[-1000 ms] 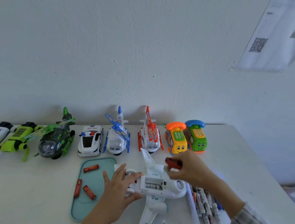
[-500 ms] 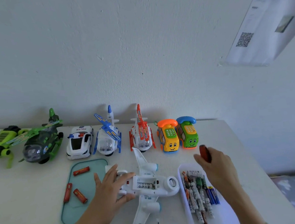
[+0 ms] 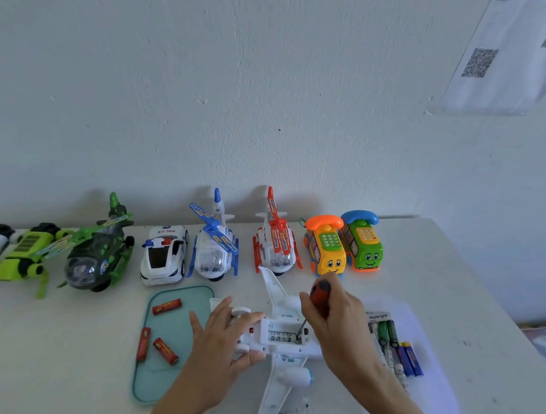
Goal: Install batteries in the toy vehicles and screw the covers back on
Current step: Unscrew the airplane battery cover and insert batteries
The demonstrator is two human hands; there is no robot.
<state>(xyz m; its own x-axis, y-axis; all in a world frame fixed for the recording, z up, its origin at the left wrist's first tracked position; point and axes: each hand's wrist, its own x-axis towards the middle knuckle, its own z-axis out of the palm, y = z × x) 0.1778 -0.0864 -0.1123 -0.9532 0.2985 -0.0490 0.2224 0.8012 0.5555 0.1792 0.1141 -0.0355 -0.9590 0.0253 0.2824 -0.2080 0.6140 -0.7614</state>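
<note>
I see the white toy plane (image 3: 277,343) lying belly-up on the tabletop (image 3: 65,370). My left hand (image 3: 223,341) grips its tail end, fingers curled over it. My right hand (image 3: 335,316) clasps a red-handled screwdriver (image 3: 319,293), tip at the battery compartment.

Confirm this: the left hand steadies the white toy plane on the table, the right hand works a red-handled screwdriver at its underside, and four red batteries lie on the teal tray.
Not quite: the head view shows three red batteries on the teal tray, not four. The left hand does steady the white toy plane, and the right hand works the red-handled screwdriver at its underside.
</note>
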